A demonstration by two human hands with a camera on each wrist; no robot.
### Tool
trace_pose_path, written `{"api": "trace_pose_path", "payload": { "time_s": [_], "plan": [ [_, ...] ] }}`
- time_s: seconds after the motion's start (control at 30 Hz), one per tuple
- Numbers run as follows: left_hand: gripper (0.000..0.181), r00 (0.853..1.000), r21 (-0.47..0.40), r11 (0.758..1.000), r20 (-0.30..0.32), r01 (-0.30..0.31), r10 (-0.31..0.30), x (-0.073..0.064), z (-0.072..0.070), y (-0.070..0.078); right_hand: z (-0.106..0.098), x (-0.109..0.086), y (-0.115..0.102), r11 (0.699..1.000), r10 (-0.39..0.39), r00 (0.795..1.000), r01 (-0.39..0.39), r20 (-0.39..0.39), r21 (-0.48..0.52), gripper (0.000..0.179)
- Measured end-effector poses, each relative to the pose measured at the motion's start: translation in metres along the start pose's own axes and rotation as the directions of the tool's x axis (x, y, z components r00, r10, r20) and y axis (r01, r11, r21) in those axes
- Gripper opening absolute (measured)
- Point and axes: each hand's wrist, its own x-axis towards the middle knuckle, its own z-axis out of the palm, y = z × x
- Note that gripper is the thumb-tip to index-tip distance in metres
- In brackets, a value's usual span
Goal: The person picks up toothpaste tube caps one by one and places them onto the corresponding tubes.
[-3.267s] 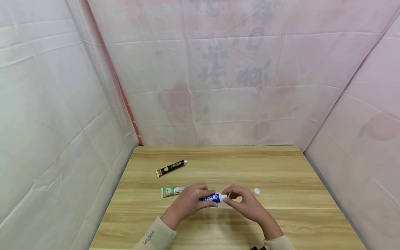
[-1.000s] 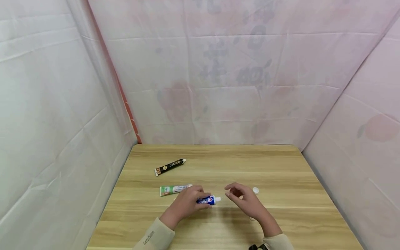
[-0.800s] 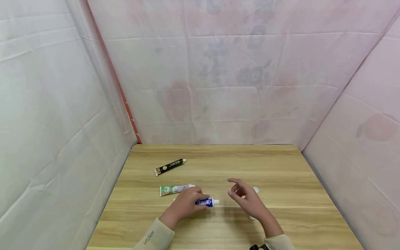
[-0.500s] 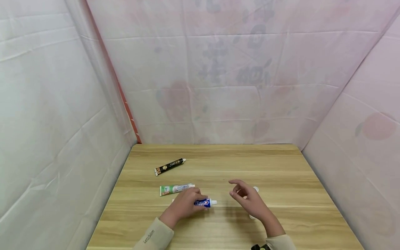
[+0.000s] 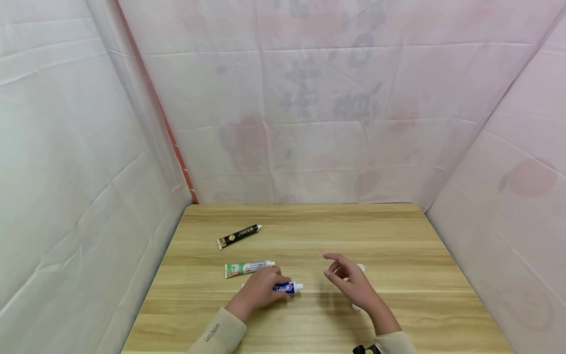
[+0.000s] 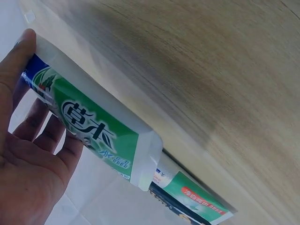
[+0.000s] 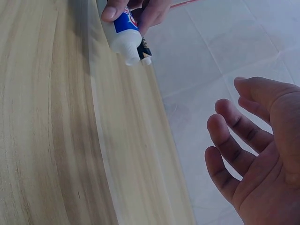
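My left hand (image 5: 258, 291) grips a toothpaste tube (image 5: 285, 287) near the middle of the table, its white nozzle end pointing right. In the left wrist view the tube's green and white printed side (image 6: 93, 123) shows, with the thumb at its blue end. My right hand (image 5: 350, 281) hovers to the right of the nozzle, apart from it. Its fingers are loosely curled and hold nothing, as the right wrist view also shows of the hand (image 7: 262, 150). Two round white caps lie by the right hand: one cap (image 5: 361, 267) behind it, another cap (image 5: 355, 307) beside the forearm, partly hidden.
Behind the left hand lies a green and white toothpaste tube (image 5: 247, 268). A black toothpaste tube (image 5: 239, 236) lies farther back on the left. The wooden table (image 5: 353, 231) is bounded by pale cloth walls (image 5: 309, 162) at the back and both sides.
My right hand has left the tube's nozzle end and drawn back, then held still. My left hand has shifted the tube left and slightly nearer. A second white cap has come into view.
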Motion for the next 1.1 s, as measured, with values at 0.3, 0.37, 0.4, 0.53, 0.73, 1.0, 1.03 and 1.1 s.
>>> {"api": "trace_pose_path", "payload": {
  "time_s": [0.3, 0.37, 0.4, 0.53, 0.73, 1.0, 1.03, 1.1],
  "plan": [
    [0.047, 1.000, 0.022, 1.000, 0.006, 0.006, -0.007, 0.0002, 0.0018, -0.0030, 0.0014, 0.0025, 0.0064, 1.000, -0.007, 1.000, 0.007, 0.013, 0.010, 0.031],
    [0.047, 1.000, 0.022, 1.000, 0.009, 0.005, -0.005, 0.0001, 0.0020, -0.0037, 0.0019, 0.0025, 0.0075, 1.000, -0.014, 1.000, 0.014, 0.014, 0.003, 0.030],
    [0.047, 1.000, 0.023, 1.000, 0.012, 0.004, -0.004, 0.0000, 0.0021, -0.0040, 0.0022, 0.0023, 0.0079, 1.000, -0.017, 1.000, 0.017, 0.015, 0.000, 0.029],
    [0.048, 1.000, 0.023, 1.000, 0.015, 0.000, -0.001, 0.0001, 0.0034, -0.0054, 0.0028, 0.0016, 0.0086, 1.000, -0.028, 0.999, 0.028, 0.019, -0.007, 0.029],
    [0.047, 1.000, 0.024, 1.000, 0.003, -0.007, 0.007, 0.0005, 0.0052, -0.0064, 0.0021, 0.0004, 0.0053, 1.000, -0.030, 0.999, 0.030, 0.021, 0.002, 0.028],
    [0.046, 1.000, 0.042, 0.999, 0.004, -0.005, 0.004, 0.0007, 0.0084, -0.0074, 0.0012, -0.0009, 0.0043, 1.000, -0.014, 1.000, 0.014, 0.019, 0.015, 0.025],
    [0.046, 1.000, 0.041, 0.999, 0.005, -0.003, 0.003, 0.0007, 0.0085, -0.0073, 0.0009, -0.0010, 0.0041, 1.000, -0.011, 1.000, 0.010, 0.020, 0.018, 0.025],
    [0.045, 1.000, 0.041, 0.999, 0.007, 0.000, 0.000, 0.0007, 0.0088, -0.0075, 0.0005, -0.0010, 0.0045, 1.000, -0.006, 1.000, 0.006, 0.021, 0.022, 0.024]
  ]
}}
